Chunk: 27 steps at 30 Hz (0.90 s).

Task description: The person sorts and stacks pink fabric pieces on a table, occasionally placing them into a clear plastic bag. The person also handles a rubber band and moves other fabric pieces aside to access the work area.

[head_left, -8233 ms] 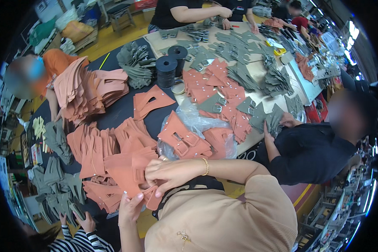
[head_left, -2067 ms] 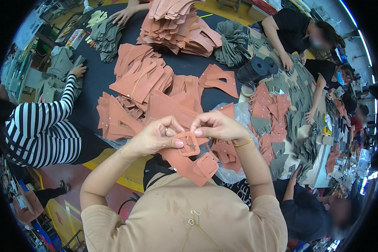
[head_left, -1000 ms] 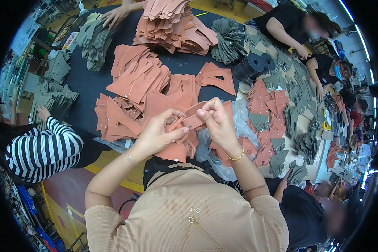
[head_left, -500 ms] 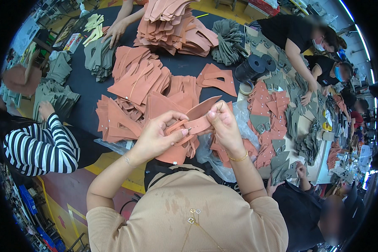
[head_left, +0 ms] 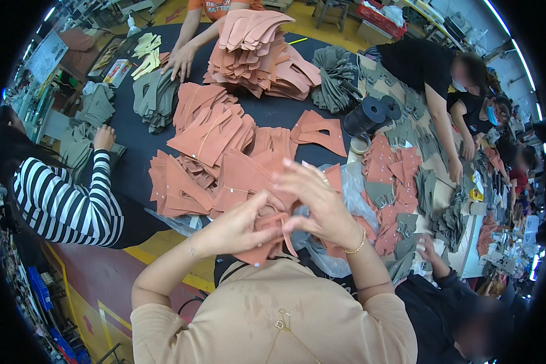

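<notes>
My left hand (head_left: 239,227) is closed on a coral-coloured leather strap piece (head_left: 276,235), held low in front of my chest. Thumb and fingers pinch it near a loop; the buckle seen earlier is mostly hidden now. My right hand (head_left: 324,209) is beside it with fingers spread and lifted, slightly blurred. Its thumb is close to the strap's right edge; whether it touches cannot be made out. Just beyond my hands, a pile of coral leather pieces (head_left: 239,173) lies on the dark table.
A tall coral stack (head_left: 242,57) and grey-green bundles (head_left: 333,79) stand farther back. Black spools (head_left: 365,115) and a tape roll (head_left: 359,144) lie to the right, beside clear plastic (head_left: 352,185). Several co-workers surround the table, one in a striped sleeve (head_left: 73,197) at left.
My right hand has released the strap end and spread its fingers. The strap piece has come down nearer my body, still in my left hand. The whole view has shifted slightly.
</notes>
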### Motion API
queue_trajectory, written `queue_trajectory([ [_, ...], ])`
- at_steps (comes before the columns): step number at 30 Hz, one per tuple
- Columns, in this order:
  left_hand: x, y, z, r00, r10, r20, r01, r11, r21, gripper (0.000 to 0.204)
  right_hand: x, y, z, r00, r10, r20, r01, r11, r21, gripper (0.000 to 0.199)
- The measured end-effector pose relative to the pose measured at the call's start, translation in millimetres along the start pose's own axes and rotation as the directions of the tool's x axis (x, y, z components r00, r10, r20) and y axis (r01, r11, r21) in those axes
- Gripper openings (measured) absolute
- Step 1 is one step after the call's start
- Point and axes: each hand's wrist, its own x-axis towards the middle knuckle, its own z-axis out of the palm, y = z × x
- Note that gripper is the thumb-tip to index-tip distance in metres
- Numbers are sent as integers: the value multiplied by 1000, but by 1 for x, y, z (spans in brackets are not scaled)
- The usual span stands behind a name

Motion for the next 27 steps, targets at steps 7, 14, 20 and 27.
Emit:
queue_trajectory([
  [7, -5, 3, -4, 941, -242, 235, 292, 933, -210, 40, -8, 4, 1, 981, -114, 157, 91, 985, 144, 53],
  [14, -16, -7, -6, 870, -187, 457, 365, 866, -342, 37, -9, 7, -13, 949, -80, 305, -34, 936, 351, 51],
  [20, -17, -2, -8, 879, -69, 471, 286, 867, -408, 32, -6, 4, -27, 784, 61, 618, -452, 738, 501, 43],
  [27, -13, 8, -12, 865, 12, 502, 171, 933, -317, 26, -12, 7, -27, 647, 92, 757, -687, 502, 526, 36],
])
